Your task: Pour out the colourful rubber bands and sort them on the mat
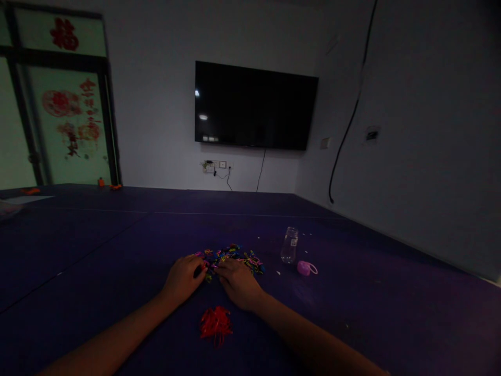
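Note:
A mixed pile of small colourful loop-shaped pieces [252, 261] lies on the purple surface, too small to tell whether they are clips or bands. My left hand [183, 279] is at the pile's left edge, fingers curled and thumb bent in; a bit of red shows by the fingertips, but what they pinch is unclear. From the right, my right hand [240, 284] rests over the pile's near side with its fingers stretched out onto the pieces. Closer to me, between my forearms, sits a separate heap of red pieces [216, 325] of similar looped shape.
A clear bottle [288, 248] stands right of the pile, beside a pink lid with a loop [303, 268]. White scraps [278, 273] dot the purple surface [117, 261]. Orange objects [115, 186] lie at the far left, and a television [254, 107] hangs on the wall.

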A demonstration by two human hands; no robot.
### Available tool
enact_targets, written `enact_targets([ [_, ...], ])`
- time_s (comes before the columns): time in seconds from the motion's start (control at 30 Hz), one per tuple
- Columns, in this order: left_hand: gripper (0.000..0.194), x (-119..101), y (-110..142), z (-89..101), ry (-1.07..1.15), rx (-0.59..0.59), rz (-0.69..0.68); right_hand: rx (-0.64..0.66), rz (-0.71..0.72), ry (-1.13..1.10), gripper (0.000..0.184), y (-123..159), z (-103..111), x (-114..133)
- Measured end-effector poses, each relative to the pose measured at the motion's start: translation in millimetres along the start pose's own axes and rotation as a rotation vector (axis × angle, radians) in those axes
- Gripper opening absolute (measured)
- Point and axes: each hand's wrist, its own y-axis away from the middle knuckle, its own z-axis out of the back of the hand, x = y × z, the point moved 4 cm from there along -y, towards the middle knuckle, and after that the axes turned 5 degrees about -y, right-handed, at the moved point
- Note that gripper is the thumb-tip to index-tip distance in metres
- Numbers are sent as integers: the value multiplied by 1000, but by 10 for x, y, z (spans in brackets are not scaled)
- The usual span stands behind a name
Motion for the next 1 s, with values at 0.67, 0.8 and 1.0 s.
enact_targets([
  [0.67, 14, -72, 35, -85, 94, 156, -168, 28, 42, 2, 24, -28, -21, -1],
  [0.8, 7, -60, 15, -66, 63, 136, -142, -26, 7, -31, 23, -27, 15, -12],
  [1.0, 9, -61, -10, -30, 70, 103, -124, -105, -29, -101, 23, -25, 66, -12],
])
